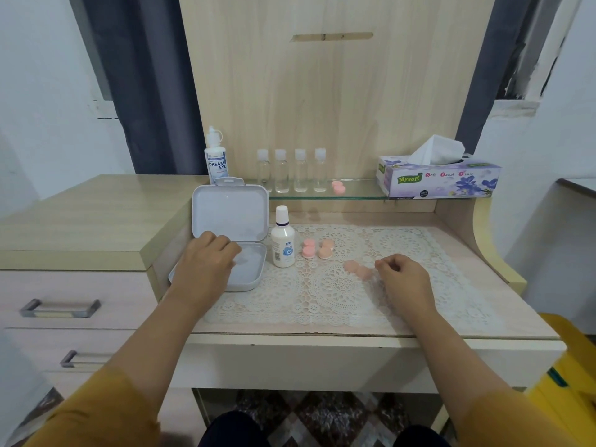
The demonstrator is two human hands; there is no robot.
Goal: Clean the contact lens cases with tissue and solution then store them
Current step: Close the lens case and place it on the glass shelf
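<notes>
An open white storage box point(245, 272) lies at the left of the lace mat, its lid point(230, 212) standing up. My left hand point(206, 261) rests curled over the box's tray; nothing shows in it. A white solution bottle point(283, 240) stands right of the box. Two contact lens cases, one pink point(308, 248) and one peach point(325, 248), lie beside the bottle. A third peach case point(356, 268) lies blurred on the mat, just left of my right hand point(404, 279), whose fingers are curled at its end. A tissue box point(438, 180) sits on the glass shelf.
On the glass shelf point(354, 195) stand a Dream Eye bottle point(216, 158), several small clear bottles point(292, 171) and another pink case point(338, 188). A drawer unit point(64, 253) rises at the left. A yellow object point(567, 375) sits at the lower right.
</notes>
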